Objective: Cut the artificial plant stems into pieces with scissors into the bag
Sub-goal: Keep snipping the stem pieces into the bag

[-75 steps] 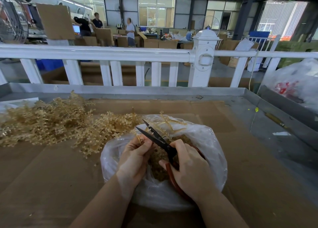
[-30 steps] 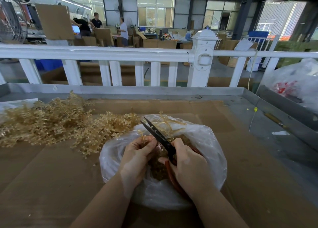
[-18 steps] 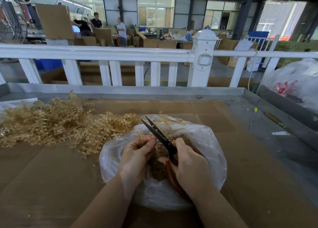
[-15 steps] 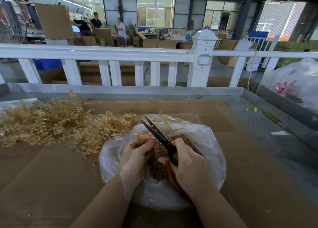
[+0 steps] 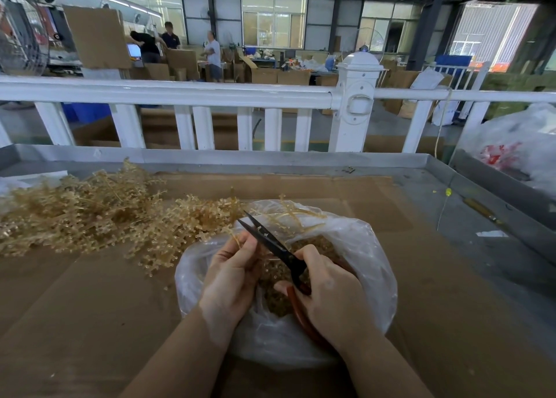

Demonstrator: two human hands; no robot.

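Note:
A clear plastic bag [image 5: 373, 265] lies open on the cardboard in front of me, holding a heap of small golden cut pieces [image 5: 275, 274]. My right hand [image 5: 331, 298] grips the red handles of black-bladed scissors [image 5: 267, 241], whose blades are slightly parted and point up-left over the bag. My left hand [image 5: 231, 274] pinches a thin golden stem [image 5: 236, 237] beside the blades, above the bag's mouth. A larger golden sprig [image 5: 288, 214] rests on the bag's far rim. A big pile of uncut golden artificial plant stems [image 5: 90, 211] spreads to the left.
Brown cardboard [image 5: 451, 292] covers a grey metal table with a raised rim [image 5: 270, 157]. A white railing [image 5: 180, 95] runs behind it. A second plastic bag [image 5: 517, 145] sits at the far right. People work among boxes in the background.
The scissor blades have closed from wide open to nearly together. My left hand has shifted slightly along the stem. The bag and the pile stay put.

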